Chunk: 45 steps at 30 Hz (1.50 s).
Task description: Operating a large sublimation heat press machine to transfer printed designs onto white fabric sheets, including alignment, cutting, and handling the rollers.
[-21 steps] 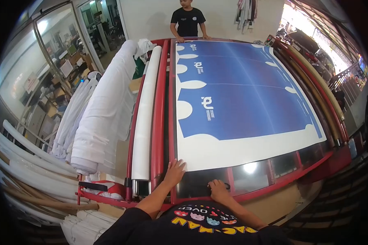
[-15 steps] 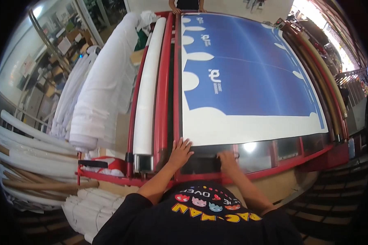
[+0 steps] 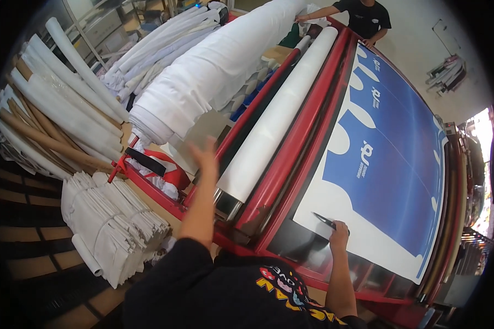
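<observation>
Moved since earlier frame: left hand (image 3: 206,156), then flat on the dark bed beside the right, now lifted off, open and blurred, just beside the white paper roll (image 3: 280,118). Blue-and-white printed sheet (image 3: 389,159): spread across the red-framed press table (image 3: 291,159), near edge just beyond the right hand. Right hand (image 3: 339,234): closed on a dark blade-like tool (image 3: 325,221) at the sheet's white near edge. Dark bare bed strip lies before the sheet.

Small dark blade (image 3: 325,221) lies flat on the white margin of the blue-printed sheet (image 3: 389,159), near corner
</observation>
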Each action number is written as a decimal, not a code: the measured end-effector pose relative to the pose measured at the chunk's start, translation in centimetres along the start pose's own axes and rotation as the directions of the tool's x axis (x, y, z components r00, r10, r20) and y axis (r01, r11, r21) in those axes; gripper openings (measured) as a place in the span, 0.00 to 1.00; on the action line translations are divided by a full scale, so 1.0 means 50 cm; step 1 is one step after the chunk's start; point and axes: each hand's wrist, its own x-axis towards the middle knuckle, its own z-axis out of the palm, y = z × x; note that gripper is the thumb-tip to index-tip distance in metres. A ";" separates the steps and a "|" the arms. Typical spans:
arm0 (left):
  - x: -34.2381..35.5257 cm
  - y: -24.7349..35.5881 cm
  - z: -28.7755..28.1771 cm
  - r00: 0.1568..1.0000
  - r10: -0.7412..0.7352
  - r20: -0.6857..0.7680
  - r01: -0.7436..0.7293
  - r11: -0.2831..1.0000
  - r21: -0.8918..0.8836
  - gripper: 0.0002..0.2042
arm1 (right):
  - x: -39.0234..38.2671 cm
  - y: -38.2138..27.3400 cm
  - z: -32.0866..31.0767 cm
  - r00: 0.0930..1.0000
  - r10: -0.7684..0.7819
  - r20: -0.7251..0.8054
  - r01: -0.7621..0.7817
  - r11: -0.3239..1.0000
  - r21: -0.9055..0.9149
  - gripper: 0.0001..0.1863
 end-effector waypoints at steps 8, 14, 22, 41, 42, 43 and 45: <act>0.371 -0.029 -0.049 0.739 -0.533 0.412 0.670 0.648 -0.363 0.28 | -0.117 -0.081 -0.024 0.951 0.191 -0.242 -0.188 0.982 0.035 0.36; 0.148 0.163 -0.068 0.805 -0.077 0.588 0.443 0.739 -0.508 0.17 | -0.289 -0.087 -0.026 0.863 0.328 -0.385 -0.297 0.945 0.138 0.33; -0.297 0.386 -0.180 0.697 0.185 0.692 0.432 0.662 -0.612 0.15 | -0.494 -0.062 0.003 0.709 0.452 -0.541 -0.310 0.889 0.337 0.29; -1.588 0.369 -0.221 0.154 0.252 0.955 0.563 0.772 -0.294 0.21 | -0.719 0.335 -0.477 0.989 0.111 0.093 -0.044 -0.381 0.924 0.32; -1.637 0.360 -0.222 0.108 0.260 0.960 0.484 0.830 -0.279 0.21 | -0.702 0.344 -0.524 0.976 0.179 0.123 -0.055 -0.343 0.938 0.32; -1.687 0.348 -0.220 0.042 0.188 0.981 0.477 0.860 -0.185 0.22 | -0.686 0.357 -0.568 0.983 0.174 0.065 -0.019 -0.255 0.967 0.29; -1.760 0.320 -0.197 -0.051 0.172 0.984 0.492 0.861 -0.125 0.23 | -0.676 0.414 -0.641 0.985 0.173 -0.006 0.033 -0.151 0.988 0.26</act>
